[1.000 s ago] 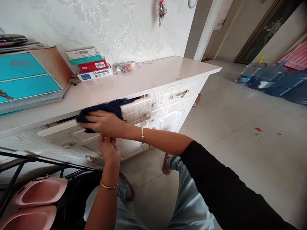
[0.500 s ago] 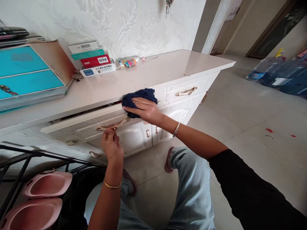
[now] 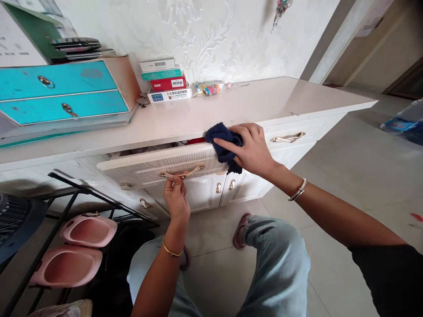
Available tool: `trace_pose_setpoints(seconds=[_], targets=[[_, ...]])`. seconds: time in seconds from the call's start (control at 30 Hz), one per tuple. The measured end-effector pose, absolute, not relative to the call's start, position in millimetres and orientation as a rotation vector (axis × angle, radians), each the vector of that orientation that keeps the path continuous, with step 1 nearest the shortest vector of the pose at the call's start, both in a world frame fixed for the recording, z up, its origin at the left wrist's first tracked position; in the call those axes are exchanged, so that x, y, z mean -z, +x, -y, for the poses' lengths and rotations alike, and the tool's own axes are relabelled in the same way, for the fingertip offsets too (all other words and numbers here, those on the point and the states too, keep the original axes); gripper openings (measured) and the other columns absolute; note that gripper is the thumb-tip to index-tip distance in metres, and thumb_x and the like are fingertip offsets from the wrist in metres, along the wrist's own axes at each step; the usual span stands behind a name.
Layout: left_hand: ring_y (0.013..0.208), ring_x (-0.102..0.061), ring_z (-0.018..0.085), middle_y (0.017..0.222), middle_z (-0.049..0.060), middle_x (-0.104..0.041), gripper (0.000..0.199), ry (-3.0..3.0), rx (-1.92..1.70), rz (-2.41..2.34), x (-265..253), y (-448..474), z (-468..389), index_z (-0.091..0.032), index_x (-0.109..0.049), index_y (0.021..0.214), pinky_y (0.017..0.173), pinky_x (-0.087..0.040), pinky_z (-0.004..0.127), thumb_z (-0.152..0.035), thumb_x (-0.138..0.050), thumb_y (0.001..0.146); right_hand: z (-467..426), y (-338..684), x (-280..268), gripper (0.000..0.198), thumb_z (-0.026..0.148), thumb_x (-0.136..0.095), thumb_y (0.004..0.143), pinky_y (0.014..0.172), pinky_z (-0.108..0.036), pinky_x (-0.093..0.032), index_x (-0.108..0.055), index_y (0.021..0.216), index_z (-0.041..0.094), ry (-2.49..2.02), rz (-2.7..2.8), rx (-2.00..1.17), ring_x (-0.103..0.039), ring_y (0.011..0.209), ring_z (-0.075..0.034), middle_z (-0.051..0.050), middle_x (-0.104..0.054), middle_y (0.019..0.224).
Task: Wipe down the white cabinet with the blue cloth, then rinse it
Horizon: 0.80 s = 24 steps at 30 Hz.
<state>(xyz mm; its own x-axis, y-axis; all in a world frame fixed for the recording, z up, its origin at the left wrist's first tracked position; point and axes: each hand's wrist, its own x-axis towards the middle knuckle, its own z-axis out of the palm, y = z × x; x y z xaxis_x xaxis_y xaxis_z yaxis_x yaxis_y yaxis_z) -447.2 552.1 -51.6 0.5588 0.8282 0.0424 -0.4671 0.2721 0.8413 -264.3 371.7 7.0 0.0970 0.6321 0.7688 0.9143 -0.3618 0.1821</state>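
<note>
My left hand (image 3: 177, 197) is closed around the gold drawer handle (image 3: 194, 171), thumb and fingers pinching its middle. The white drawer (image 3: 148, 164) stands partly pulled out beneath the cabinet top (image 3: 257, 108); a bit of its contents, something red among them, shows through the gap. My right hand (image 3: 253, 147) grips a dark blue cloth (image 3: 222, 136) at the right end of the drawer's top edge. Part of the cloth hangs down in front of the drawer face, and the fingers hide some of it.
On the cabinet top stand a turquoise drawer box (image 3: 95, 105), stacked small boxes (image 3: 168, 83) and a small colourful toy (image 3: 211, 89). At lower left, a black metal rack (image 3: 69, 191) holds pink shoes (image 3: 89, 231). A water bottle (image 3: 405, 121) stands on the floor at right.
The drawer is pulled out further, its gap wider, with my left hand still on the handle. The cloth is now bunched at the drawer's right end. My view has turned left.
</note>
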Motion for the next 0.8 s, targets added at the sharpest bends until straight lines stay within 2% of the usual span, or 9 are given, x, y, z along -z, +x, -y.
trace_pose_setpoints(seconds=[0.2,0.47,0.53,0.6,0.67,0.8], targets=[[0.045,-0.025,0.0,0.091,0.008,-0.078,0.055,0.925,-0.919,-0.452,52.4,-445.3,-548.3,-0.016,-0.064,0.077,0.044,-0.014,0.024,-0.062,-0.091,0.065,-400.3,-276.1,1.2,0.057,0.006,-0.042,0.093,0.086,-0.042,-0.044,-0.06,0.142,0.031,-2.041,1.426,1.175,-0.051,0.109,-0.026,-0.009,-0.059,0.12],[0.045,-0.022,0.002,0.09,0.006,-0.077,0.058,0.861,-0.908,-0.421,55.4,-442.0,-543.1,-0.019,-0.057,0.075,0.045,-0.011,0.027,-0.069,-0.085,0.068,-443.4,-292.7,-21.6,0.042,0.01,-0.041,0.096,0.082,-0.043,-0.038,-0.064,0.127,0.026,-2.086,1.656,1.086,-0.05,0.099,-0.028,-0.01,-0.061,0.108],[0.046,-0.021,0.002,0.077,0.002,-0.07,0.058,0.849,-0.911,-0.409,56.9,-441.8,-543.1,-0.019,-0.057,0.075,0.045,-0.011,0.027,-0.069,-0.085,0.068,-456.2,-301.3,-27.1,0.037,0.01,-0.039,0.098,0.08,-0.043,-0.038,-0.065,0.122,0.022,-2.112,1.719,1.109,-0.051,0.098,-0.028,-0.012,-0.062,0.107],[0.046,-0.02,0.003,0.06,-0.005,-0.054,0.059,0.835,-0.918,-0.406,58.5,-442.2,-542.8,-0.019,-0.055,0.073,0.045,-0.01,0.027,-0.069,-0.086,0.067,-471.8,-314.5,-34.6,0.032,0.012,-0.04,0.1,0.078,-0.043,-0.039,-0.064,0.119,0.019,-2.113,1.809,1.148,-0.053,0.098,-0.028,-0.014,-0.064,0.109],[0.046,-0.02,0.004,0.052,-0.009,-0.038,0.061,0.818,-0.918,-0.401,59.9,-443.0,-542.5,-0.02,-0.051,0.069,0.045,-0.011,0.027,-0.069,-0.087,0.065,-494.0,-332.4,-43.8,0.027,0.014,-0.043,0.1,0.076,-0.043,-0.042,-0.064,0.117,0.017,-2.058,1.921,1.201,-0.056,0.098,-0.028,-0.016,-0.065,0.111],[0.044,-0.02,0.004,0.048,-0.012,-0.029,0.055,0.823,-0.895,-0.407,62.1,-444.6,-543.8,-0.021,-0.054,0.072,0.046,-0.012,0.026,-0.063,-0.089,0.065,-565.4,-377.4,-60.6,0.026,0.02,-0.041,0.103,0.074,-0.04,-0.053,-0.063,0.119,0.018,-1.824,2.124,1.241,-0.063,0.103,-0.024,-0.012,-0.069,0.12]])
